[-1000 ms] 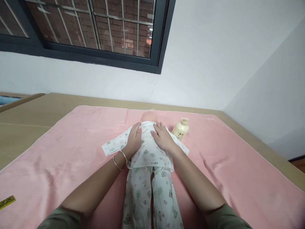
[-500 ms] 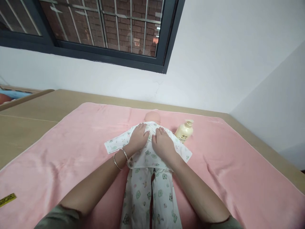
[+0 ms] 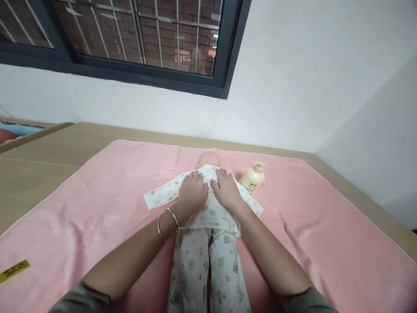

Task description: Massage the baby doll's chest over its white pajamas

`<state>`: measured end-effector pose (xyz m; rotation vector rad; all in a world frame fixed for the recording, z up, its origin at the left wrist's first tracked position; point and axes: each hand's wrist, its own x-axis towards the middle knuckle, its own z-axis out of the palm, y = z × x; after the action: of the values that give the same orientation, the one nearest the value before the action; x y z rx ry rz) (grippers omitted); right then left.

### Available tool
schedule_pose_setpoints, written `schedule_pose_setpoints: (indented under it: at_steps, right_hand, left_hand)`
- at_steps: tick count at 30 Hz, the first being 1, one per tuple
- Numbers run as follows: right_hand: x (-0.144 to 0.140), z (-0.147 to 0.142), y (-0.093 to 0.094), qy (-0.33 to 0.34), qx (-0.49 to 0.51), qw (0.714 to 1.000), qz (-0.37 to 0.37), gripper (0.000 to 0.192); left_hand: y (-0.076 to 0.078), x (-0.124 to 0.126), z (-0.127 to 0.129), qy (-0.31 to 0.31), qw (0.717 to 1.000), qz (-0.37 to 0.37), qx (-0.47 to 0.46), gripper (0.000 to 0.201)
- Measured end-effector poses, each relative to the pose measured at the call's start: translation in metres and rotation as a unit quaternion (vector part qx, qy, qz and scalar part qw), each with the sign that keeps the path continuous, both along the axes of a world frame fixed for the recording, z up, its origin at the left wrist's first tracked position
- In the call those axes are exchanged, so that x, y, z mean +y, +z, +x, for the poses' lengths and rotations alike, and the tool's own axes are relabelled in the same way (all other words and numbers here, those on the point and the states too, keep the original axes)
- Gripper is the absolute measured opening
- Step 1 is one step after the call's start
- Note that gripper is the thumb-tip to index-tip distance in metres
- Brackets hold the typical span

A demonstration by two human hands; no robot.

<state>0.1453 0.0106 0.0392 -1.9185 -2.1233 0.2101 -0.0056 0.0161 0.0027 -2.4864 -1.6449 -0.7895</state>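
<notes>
Both hands, left hand and right hand, now drawn together, lie flat and open, gripping nothing, on the doll's top; bottle at two o'clock.

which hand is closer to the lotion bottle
Right. The right hand lies flat on the doll's top, just left of the bottle; the left hand lies beyond it, farther left.

cream pump bottle, pink blanket, window

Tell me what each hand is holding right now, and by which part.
Nothing is gripped. The left hand and right hand lie flat, palms down, side by side on the chest of the baby doll's printed top.
</notes>
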Motion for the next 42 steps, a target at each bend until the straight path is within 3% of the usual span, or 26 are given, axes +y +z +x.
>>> schedule_pose_setpoints:
  at_steps: [4, 8, 12, 16, 19, 22, 27, 32, 36, 42]
  right_hand:
    - [-0.019, -0.016, 0.015, -0.026, -0.032, 0.999, 0.015, 0.047]
    - [-0.019, -0.008, 0.024, -0.041, 0.034, 0.998, 0.014, 0.039]
    - [0.002, 0.008, 0.007, -0.041, 0.089, 0.993, 0.063, 0.053]
    - [0.018, 0.016, -0.010, -0.044, 0.058, 0.997, 0.003, 0.069]
    - [0.015, 0.015, -0.008, -0.031, 0.031, 0.999, -0.003, 0.068]
    - [0.003, 0.005, 0.000, -0.018, -0.005, 1.000, 0.005, 0.061]
    - [-0.012, -0.015, 0.000, -0.028, -0.049, 0.998, 0.029, 0.065]
    - [0.004, 0.006, -0.002, -0.005, 0.023, 1.000, 0.000, 0.058]
    - [0.014, 0.023, 0.001, 0.002, 0.066, 0.998, -0.022, 0.055]
    - [-0.010, -0.011, 0.002, -0.023, -0.010, 1.000, 0.007, 0.062]
  left_hand:
    - [0.001, 0.028, -0.012, -0.018, 0.997, -0.034, -0.063, 0.045]
    - [0.006, 0.040, -0.013, -0.011, 0.993, -0.045, -0.106, 0.042]
    - [0.006, 0.028, -0.004, -0.019, 0.998, -0.037, -0.046, 0.038]
    - [-0.001, 0.007, 0.006, -0.009, 0.999, 0.024, -0.026, 0.044]
    - [-0.002, 0.004, 0.007, -0.003, 0.999, 0.026, -0.030, 0.043]
    - [0.003, 0.014, 0.000, -0.014, 0.999, -0.007, -0.039, 0.037]
    - [0.010, 0.026, -0.007, -0.025, 0.998, -0.039, -0.042, 0.028]
    - [0.004, 0.002, 0.008, 0.000, 1.000, 0.006, -0.025, 0.039]
    - [-0.004, -0.011, 0.017, -0.029, 0.998, 0.027, -0.043, 0.045]
    - [-0.003, 0.019, -0.001, -0.039, 0.996, -0.007, -0.074, 0.038]
